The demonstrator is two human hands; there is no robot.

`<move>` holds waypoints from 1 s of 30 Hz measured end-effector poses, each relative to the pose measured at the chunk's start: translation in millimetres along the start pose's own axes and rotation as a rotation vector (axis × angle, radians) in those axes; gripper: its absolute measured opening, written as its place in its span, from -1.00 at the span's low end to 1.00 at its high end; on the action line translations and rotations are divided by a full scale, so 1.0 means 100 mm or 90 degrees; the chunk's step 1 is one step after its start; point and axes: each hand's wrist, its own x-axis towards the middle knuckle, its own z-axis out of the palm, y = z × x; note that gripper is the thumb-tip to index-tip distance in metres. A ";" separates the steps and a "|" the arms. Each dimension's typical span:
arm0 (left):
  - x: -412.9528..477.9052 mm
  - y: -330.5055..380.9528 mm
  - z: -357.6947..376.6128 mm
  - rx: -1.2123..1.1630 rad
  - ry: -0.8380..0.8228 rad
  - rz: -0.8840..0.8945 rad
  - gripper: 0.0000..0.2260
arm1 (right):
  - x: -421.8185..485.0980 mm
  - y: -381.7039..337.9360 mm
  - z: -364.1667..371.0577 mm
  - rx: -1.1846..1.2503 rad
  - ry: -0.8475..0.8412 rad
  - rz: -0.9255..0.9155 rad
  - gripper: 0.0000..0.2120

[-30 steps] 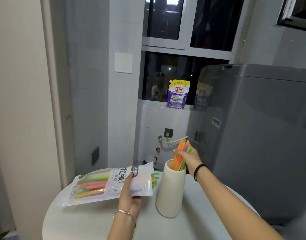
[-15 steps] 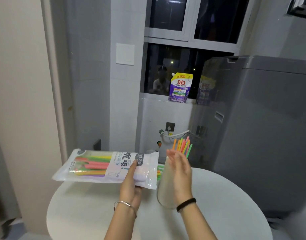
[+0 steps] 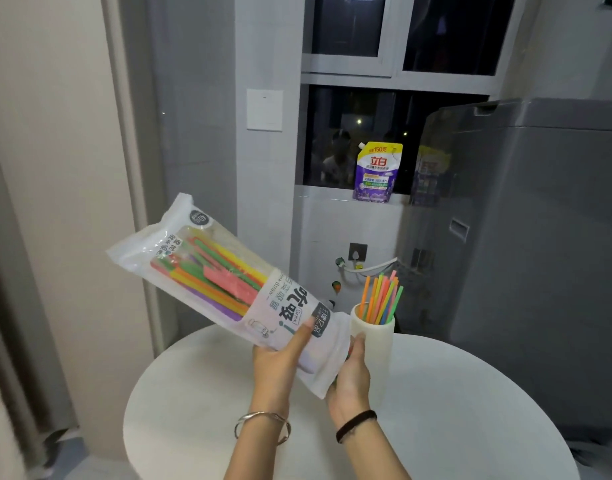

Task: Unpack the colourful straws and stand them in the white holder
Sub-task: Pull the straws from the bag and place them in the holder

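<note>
A clear and white straw packet holding several colourful straws is lifted off the table and tilted, its sealed end up to the left. My left hand grips its lower end, thumb on the printed label. My right hand holds the packet's lower open edge from the right, fingers partly hidden behind the plastic. Just behind my right hand the white holder stands upright on the table, with several orange, pink, yellow, blue and green straws standing in it.
The round white table carries the holder. A grey washing machine stands close on the right. A purple detergent pouch sits on the window sill behind. A wall and door frame lie to the left.
My left hand has raised the packet off the table and tilted it upward. My right hand left the straws in the holder and came across to the packet's lower edge.
</note>
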 end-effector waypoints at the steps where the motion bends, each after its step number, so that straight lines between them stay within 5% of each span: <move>1: 0.00 0.00 -0.01 -0.005 0.006 -0.007 -0.72 | 0.01 0.00 -0.01 -0.040 -0.004 -0.031 -0.60; 10: 0.03 0.01 -0.10 -0.111 0.042 -0.078 -0.61 | 0.12 -0.05 -0.16 -0.336 -0.120 -0.253 -0.83; 19: 0.07 0.01 -0.18 -0.295 0.043 -0.214 -0.61 | 0.07 -0.39 -0.21 -0.296 -0.093 -0.278 -0.78; 25: 0.02 -0.03 -0.09 -0.291 0.021 -0.238 -0.74 | 0.03 -0.32 -0.15 -0.217 -0.127 -0.121 -0.93; 30: 0.05 -0.01 -0.12 -0.333 0.057 -0.247 -0.59 | 0.08 -0.42 -0.21 -0.169 -0.075 -0.155 -0.86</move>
